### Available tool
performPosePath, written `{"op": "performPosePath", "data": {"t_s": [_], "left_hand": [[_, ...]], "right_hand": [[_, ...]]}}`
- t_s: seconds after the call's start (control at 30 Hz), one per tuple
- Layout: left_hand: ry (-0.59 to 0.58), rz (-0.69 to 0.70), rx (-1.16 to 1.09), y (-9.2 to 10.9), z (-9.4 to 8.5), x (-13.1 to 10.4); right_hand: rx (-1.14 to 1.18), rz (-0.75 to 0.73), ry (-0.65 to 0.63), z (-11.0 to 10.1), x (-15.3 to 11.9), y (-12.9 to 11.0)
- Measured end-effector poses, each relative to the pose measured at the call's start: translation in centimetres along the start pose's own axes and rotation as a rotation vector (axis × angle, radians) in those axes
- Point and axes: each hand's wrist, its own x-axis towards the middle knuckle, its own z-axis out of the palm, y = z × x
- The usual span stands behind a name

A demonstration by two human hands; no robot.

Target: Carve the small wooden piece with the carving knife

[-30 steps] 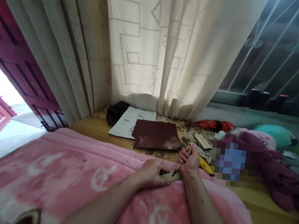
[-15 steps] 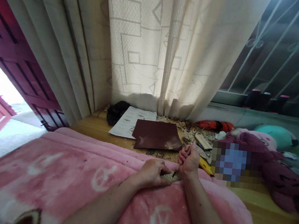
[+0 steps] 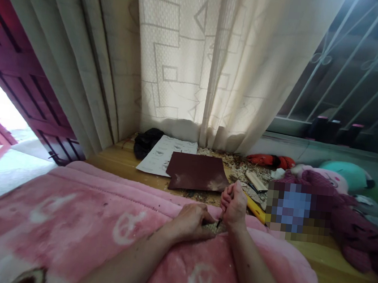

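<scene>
Low over the pink fleece blanket, my left hand pinches a small pale piece of wood with a textured, notched-looking surface. My right hand is closed in a fist round a thin carving tool, its handle mostly hidden by the fingers. The tool's dark tip points down and meets the wood, or nearly so; I cannot tell which. Just beyond the fists lies a dark brown sheet. A yellow-handled tool rests right of my right hand.
Wood shavings litter the wooden surface by the curtain. A printed white paper, a black bag, a pale wooden block and a red-orange bundle lie there. Plush toys crowd the right side.
My right fist has shifted a little left, and the carving tool stands more upright against the wood. My left hand keeps its hold. The view has moved slightly.
</scene>
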Motion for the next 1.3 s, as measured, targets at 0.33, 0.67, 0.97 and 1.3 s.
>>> {"op": "performPosePath", "data": {"t_s": [0.33,0.67,0.97,1.3], "left_hand": [[-0.031,0.007,0.005,0.0,-0.3,0.0],[-0.019,0.033,0.007,-0.3,0.0,0.2],[-0.085,0.011,-0.078,-0.2,-0.2,0.2],[-0.059,0.062,-0.101,-0.7,0.1,0.2]], "right_hand": [[0.009,0.012,-0.022,-0.1,0.1,0.0],[0.013,0.045,-0.082,-0.1,0.1,0.4],[0.057,0.066,-0.046,-0.3,0.2,0.0],[0.149,0.054,-0.011,-1.0,0.6,-0.1]]}}
